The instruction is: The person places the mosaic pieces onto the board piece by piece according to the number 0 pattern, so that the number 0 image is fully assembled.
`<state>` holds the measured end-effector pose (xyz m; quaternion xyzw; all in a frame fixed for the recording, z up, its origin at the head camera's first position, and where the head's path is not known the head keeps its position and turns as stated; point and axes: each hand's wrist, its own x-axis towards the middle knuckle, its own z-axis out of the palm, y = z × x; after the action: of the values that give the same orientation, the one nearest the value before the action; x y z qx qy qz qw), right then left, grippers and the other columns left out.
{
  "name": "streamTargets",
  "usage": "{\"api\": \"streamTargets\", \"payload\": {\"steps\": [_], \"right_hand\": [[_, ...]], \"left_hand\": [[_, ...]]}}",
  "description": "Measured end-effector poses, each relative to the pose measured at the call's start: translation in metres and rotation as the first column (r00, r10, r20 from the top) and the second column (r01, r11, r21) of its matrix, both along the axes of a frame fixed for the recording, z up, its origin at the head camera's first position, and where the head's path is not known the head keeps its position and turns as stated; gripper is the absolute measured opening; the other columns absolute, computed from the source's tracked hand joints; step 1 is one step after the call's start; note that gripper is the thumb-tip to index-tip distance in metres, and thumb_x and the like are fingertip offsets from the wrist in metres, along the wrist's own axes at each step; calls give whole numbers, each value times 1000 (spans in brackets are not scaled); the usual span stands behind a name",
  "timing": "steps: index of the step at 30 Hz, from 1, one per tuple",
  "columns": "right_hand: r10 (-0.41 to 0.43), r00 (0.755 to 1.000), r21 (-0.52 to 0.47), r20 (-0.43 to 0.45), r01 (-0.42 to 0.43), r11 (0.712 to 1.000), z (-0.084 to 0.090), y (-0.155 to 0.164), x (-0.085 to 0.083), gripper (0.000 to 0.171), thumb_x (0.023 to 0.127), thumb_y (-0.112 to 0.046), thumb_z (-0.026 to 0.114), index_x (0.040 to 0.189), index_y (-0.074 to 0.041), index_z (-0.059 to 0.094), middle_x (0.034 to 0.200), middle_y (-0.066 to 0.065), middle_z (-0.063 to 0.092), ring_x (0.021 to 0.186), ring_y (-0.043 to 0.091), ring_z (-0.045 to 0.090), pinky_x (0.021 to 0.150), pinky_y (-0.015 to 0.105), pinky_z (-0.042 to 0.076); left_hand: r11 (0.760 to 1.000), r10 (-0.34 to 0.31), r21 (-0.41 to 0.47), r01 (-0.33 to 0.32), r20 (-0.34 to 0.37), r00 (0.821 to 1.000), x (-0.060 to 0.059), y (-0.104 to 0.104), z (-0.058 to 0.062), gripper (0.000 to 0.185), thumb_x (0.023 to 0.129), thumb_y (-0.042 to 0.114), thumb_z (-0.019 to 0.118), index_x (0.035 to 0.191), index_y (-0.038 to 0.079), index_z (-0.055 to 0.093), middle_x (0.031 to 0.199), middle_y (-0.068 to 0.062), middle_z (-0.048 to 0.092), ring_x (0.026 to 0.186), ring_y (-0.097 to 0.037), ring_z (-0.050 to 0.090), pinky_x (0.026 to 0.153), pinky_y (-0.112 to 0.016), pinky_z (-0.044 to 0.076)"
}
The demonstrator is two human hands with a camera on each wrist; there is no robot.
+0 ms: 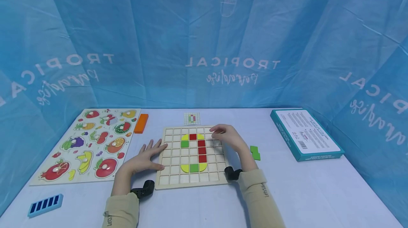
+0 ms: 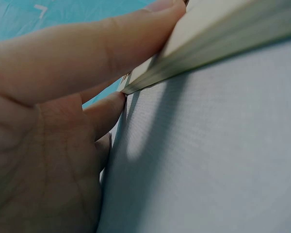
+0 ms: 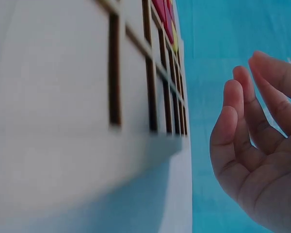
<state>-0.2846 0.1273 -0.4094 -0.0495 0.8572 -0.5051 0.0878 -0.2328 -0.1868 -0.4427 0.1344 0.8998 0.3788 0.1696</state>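
Observation:
A wooden grid board [image 1: 169,153] lies on the table, holding red squares [image 1: 202,150], green squares [image 1: 194,167] and yellow rounded corner pieces [image 1: 185,168] in a ring. My left hand [image 1: 143,160] rests against the board's left edge, fingers spread; its thumb touches the rim in the left wrist view. Over the board's upper right part hovers my right hand [image 1: 230,137], its fingers loosely bent. No piece shows between the fingers [image 3: 225,128] in the right wrist view. A small pattern card [image 1: 192,118] lies behind the board.
Green pieces [image 1: 255,153] lie right of the board. A teal box [image 1: 306,134] stands farther right. On the left are a fruit puzzle board [image 1: 71,157], an orange block [image 1: 141,123] and a blue slotted piece [image 1: 45,205]. A blue curtain [image 1: 165,36] hangs behind the table.

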Motion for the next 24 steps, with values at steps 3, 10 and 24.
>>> {"api": "streamTargets", "payload": {"steps": [3,10,24], "right_hand": [[-16,1000,-3,1,16,1000,0,8,1,23,85,-13,64,107,-8,67,99,6,63,90,20,55,81,38,49],[-54,999,9,6,54,998,1,28,5,26,85,-12,63,111,-6,65,102,8,62,93,22,55,84,40,48],[-97,995,-15,20,97,995,-6,74,9,30,87,-12,60,116,-2,61,103,10,60,93,25,56,82,39,48]], "left_hand": [[1000,5,0,-5,2,1000,0,0,1,90,69,31,75,144,8,31,153,-19,8,139,-39,-12,108,-58,-12],[1000,9,2,-9,-2,1000,1,0,1,90,69,31,75,144,8,31,153,-19,9,139,-40,-12,108,-58,-11],[1000,10,11,-10,4,1000,2,1,3,90,69,31,75,144,6,31,153,-20,8,138,-41,-12,108,-59,-11]]}}
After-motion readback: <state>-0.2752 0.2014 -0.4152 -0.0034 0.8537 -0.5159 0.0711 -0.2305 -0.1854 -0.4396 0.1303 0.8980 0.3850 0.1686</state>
